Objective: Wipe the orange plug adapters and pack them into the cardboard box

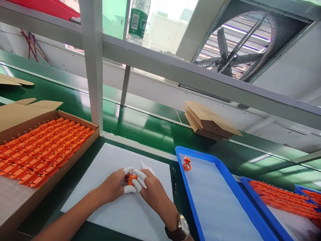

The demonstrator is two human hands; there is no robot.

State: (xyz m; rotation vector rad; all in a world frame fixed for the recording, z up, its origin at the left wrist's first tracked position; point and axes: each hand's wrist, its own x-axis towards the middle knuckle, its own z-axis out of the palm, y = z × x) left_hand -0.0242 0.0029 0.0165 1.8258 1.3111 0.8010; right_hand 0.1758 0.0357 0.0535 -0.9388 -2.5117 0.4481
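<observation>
Over a white sheet (115, 221) on the dark green table, my left hand (115, 184) and my right hand (147, 184) meet around a small orange part (131, 179). White covers wrap several fingertips. Both hands grip the part between thumb and fingers, which hide much of it. A white scrap (147, 166) lies behind my right hand. My right wrist wears a watch (184, 226). To the left, a cardboard box (87, 139) holds rows of orange parts (50, 144) with metal pins.
A blue tray (225, 177) at the right holds orange pieces (187, 164) near its far end. Thin tools (175, 180) lie between sheet and tray. Another tray of orange parts (283, 201) stands farther right. Behind are folded cardboard (210, 120), a metal post (92, 67) and a bottle (138, 21).
</observation>
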